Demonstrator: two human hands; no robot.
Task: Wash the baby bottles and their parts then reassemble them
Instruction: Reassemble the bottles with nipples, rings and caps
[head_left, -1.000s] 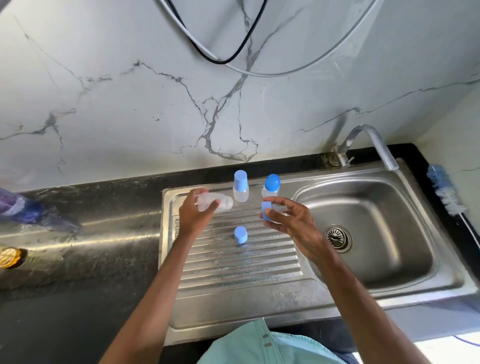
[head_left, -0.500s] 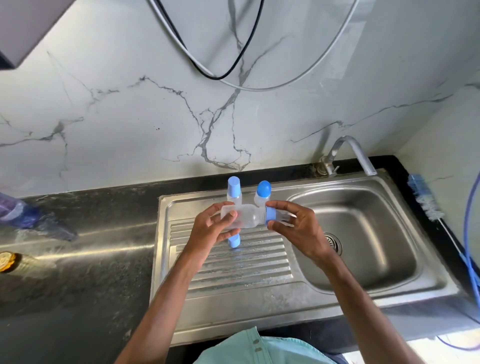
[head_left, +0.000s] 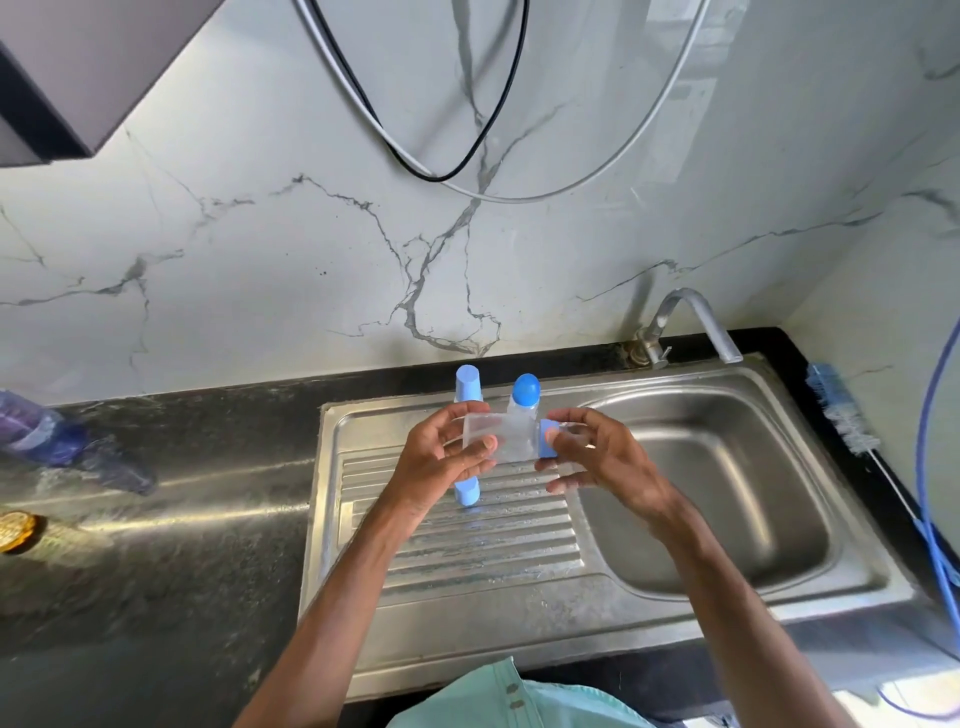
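I hold a clear baby bottle (head_left: 506, 436) sideways above the steel drainboard (head_left: 467, 551). My left hand (head_left: 441, 462) grips its base end. My right hand (head_left: 597, 460) pinches the blue collar with its clear teat (head_left: 548, 439) at the bottle's mouth. Behind the hands stand two assembled bottles, one with a flat blue cap (head_left: 466, 382) and one with a rounded blue cap (head_left: 525, 389). A loose blue cap (head_left: 466, 492) sits on the drainboard under my left hand.
The sink basin (head_left: 727, 467) lies to the right, with the tap (head_left: 685, 325) at its back. A blue bottle brush (head_left: 841, 410) leans at the far right beside a blue hose (head_left: 930, 467). A purple bottle (head_left: 31, 428) lies on the black counter at left.
One second ago the hands were apart, bottle in the left and collar in the right. They came together, and the collar now sits at the bottle's mouth. The view has tilted up slightly.
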